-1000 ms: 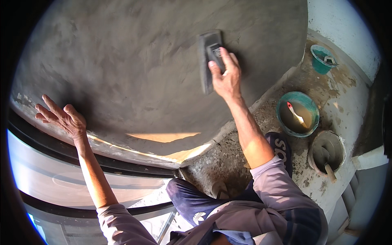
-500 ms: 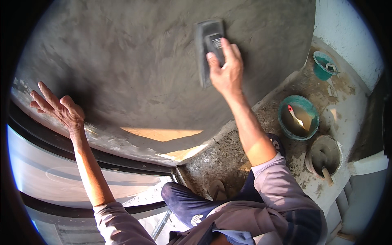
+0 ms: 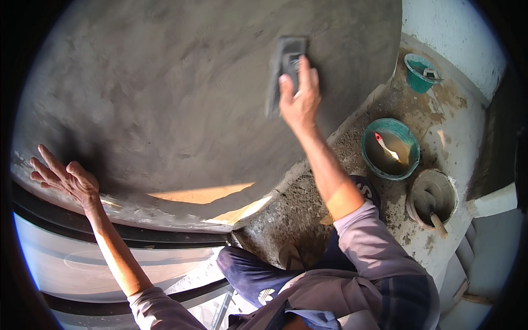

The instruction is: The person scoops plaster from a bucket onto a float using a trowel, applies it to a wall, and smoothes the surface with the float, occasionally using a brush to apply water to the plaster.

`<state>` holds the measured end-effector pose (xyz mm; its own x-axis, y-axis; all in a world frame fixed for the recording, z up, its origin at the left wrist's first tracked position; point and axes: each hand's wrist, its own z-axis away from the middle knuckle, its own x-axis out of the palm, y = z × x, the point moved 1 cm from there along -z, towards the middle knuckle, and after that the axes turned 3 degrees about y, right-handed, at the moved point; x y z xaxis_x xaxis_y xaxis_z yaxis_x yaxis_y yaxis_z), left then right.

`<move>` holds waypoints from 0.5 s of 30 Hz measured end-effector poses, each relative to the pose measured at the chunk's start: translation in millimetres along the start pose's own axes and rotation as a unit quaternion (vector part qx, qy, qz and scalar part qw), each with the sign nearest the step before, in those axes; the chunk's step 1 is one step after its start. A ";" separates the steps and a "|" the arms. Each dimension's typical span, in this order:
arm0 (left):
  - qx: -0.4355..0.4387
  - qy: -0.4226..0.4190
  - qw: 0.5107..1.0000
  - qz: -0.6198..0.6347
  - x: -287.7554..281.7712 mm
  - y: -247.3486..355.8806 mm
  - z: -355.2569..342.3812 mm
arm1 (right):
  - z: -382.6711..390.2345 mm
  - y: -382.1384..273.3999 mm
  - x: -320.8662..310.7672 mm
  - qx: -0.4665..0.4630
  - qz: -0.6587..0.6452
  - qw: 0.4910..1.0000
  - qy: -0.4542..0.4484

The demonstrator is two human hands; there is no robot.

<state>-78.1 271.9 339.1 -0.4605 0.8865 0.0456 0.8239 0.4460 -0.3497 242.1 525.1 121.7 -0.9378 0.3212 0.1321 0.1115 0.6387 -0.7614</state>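
Observation:
My right hand (image 3: 298, 91) grips a flat grey float (image 3: 287, 52) held against a curved wall of dull grey plaster (image 3: 198, 99), slightly blurred near its upper right part. My left hand (image 3: 65, 179) is spread at the wall's lower left edge, fingers apart and holding nothing, with a dark shadow beside it. Sunlit patches lie along the bottom of the plaster between the two arms.
Dark curved frames with glass (image 3: 110, 264) run below the wall. On the dirty ledge (image 3: 451, 137) at right stand a green bucket (image 3: 419, 82), a green tub (image 3: 396, 168) holding murky water and a red-tipped brush, and a mortar bucket (image 3: 421, 217) with a wooden-handled tool. My bent legs are below.
The view has shifted slightly. My right hand with the float went up, then came down and a little rightward. My left hand has moved down and left along the wall's edge.

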 end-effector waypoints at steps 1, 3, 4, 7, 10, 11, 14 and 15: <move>0.010 0.003 1.000 -0.005 -0.4 -0.8 0.2 | 25.0 -6.5 9.6 -0.091 -0.003 0.996 -0.026; 0.007 -0.002 1.000 -0.019 -0.2 -2.8 -0.1 | 67.6 -1.3 23.8 -0.189 0.020 0.978 -0.088; -0.001 -0.007 0.999 -0.035 0.2 -3.8 0.1 | 81.8 8.4 27.0 -0.258 0.022 0.962 -0.092; 0.008 -0.018 0.998 -0.053 0.7 -4.4 -0.5 | 66.4 63.7 25.6 -0.275 0.095 0.948 -0.130; -0.008 -0.020 0.998 -0.052 -0.4 -0.7 -2.4 | 29.4 96.6 14.5 -0.323 0.107 0.934 -0.106; -0.013 -0.021 0.998 -0.053 -0.9 1.4 -3.9 | 17.8 100.4 10.9 -0.330 0.095 0.937 -0.061; -0.008 -0.027 0.998 -0.051 -2.9 6.6 -5.6 | -10.9 110.9 -12.6 -0.253 0.135 0.956 -0.054; -0.013 -0.029 0.998 -0.049 -2.9 6.1 -4.1 | -22.4 121.0 -28.1 -0.192 0.147 0.969 -0.047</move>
<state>-70.4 272.6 340.7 -0.5580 0.8295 0.0236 0.7816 0.5349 -0.3209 289.3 609.0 40.1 -0.8706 0.4750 -0.1278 0.4759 0.7477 -0.4630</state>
